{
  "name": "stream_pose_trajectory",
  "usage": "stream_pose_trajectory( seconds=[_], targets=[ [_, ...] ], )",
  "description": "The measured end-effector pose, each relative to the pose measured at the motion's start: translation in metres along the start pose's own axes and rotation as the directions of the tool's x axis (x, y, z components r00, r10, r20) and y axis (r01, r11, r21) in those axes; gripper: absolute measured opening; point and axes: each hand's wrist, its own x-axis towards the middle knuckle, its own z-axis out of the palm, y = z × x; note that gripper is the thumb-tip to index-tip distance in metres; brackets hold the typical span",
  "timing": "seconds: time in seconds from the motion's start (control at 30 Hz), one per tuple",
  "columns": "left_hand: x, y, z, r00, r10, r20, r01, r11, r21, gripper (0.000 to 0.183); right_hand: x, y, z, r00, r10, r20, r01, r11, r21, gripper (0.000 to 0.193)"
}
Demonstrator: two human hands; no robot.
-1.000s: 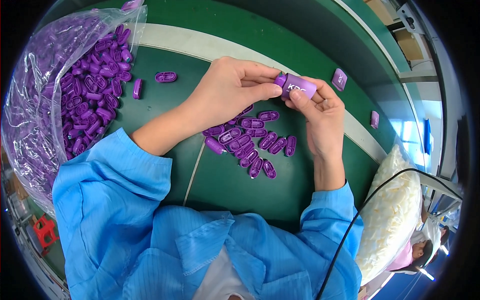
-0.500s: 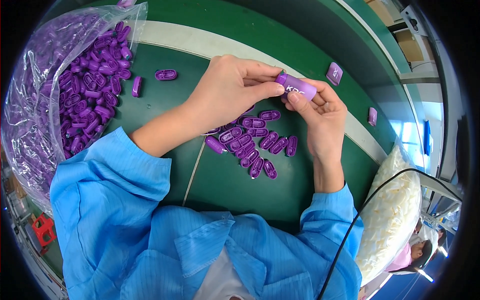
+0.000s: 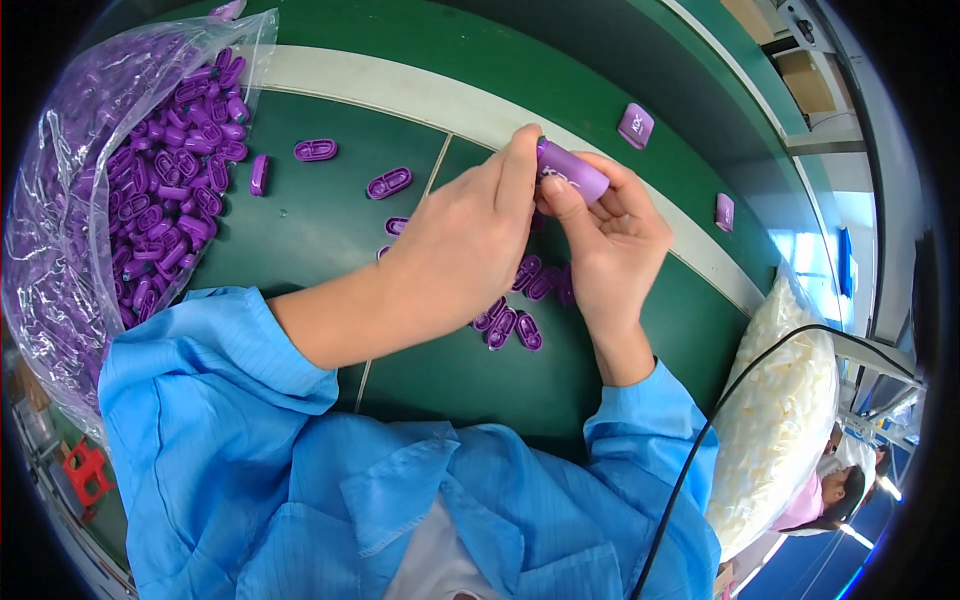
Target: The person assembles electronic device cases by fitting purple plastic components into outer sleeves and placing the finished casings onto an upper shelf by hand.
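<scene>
Green bench (image 3: 440,385) holds loose purple caps (image 3: 389,182). Above it, toward the far edge, the right hand (image 3: 622,245) pinches a purple case (image 3: 578,179); the left hand (image 3: 465,230) meets its left end, exact grip hidden. Uneven pressure could twist the case loose.
</scene>
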Motion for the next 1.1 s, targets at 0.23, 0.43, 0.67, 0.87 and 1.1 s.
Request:
stream_pose_trajectory(
  seconds=[0.23, 0.43, 0.67, 0.87, 1.1],
  targets=[
    [0.041, -0.034, -0.023, 0.92, -0.3, 0.252, 0.391, 0.743, -0.543, 0.033, 0.035, 0.0, -0.001, 0.971, 0.185, 0.152, -0.194, 0.98, 0.046, 0.028],
    [0.092, -0.124, -0.024, 0.894, -0.436, 0.104, 0.447, 0.885, -0.129, 0.036, 0.117, 0.016, -0.066, 0.994, -0.065, -0.087, -0.053, 0.406, -0.912, 0.057],
    [0.078, -0.12, -0.019, 0.981, -0.016, -0.191, 0.098, 0.897, 0.43, 0.029, 0.126, 0.02, -0.057, 0.995, 0.023, -0.096, -0.099, 0.237, -0.967, 0.071],
    [0.061, -0.023, 0.001, 0.962, -0.069, 0.264, -0.042, 0.918, 0.394, 0.025, 0.125, 0.022, -0.051, 0.983, 0.103, -0.15, -0.168, 0.204, -0.964, 0.073],
    [0.048, -0.038, 0.015, 0.981, -0.014, 0.195, -0.023, 0.983, 0.185, 0.017, 0.125, 0.03, -0.035, 0.998, 0.063, -0.025, -0.043, 0.31, -0.95, 0.049]
  ],
)
